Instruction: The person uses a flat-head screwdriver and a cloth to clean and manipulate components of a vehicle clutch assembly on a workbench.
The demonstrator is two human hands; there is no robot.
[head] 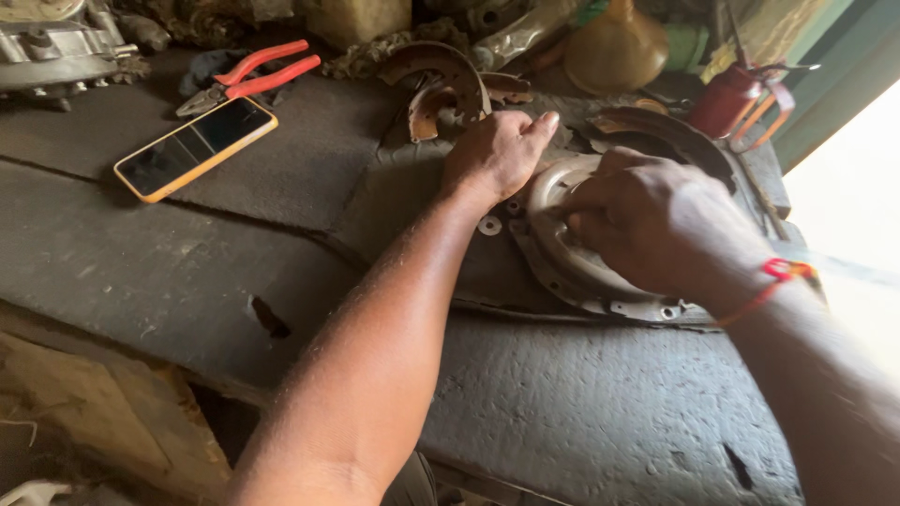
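Head view showed the round metal cover plate [574,245] lying flat on the dark tabletop [581,412], right of centre. Your right hand [656,225] lay curled over its middle, fingers bent onto the metal; whether they pinched anything small, I could not tell. Your left hand [497,155] was closed loosely at the plate's upper left rim, thumb out, bracing it. To work well here, you needed that steady pressure from the left hand so the plate could not turn. A loose washer [488,225] lay just beside the rim. Rusty brake shoes [441,80] crowded behind; phone [197,147] and red-handled pliers [248,80] lay well apart.
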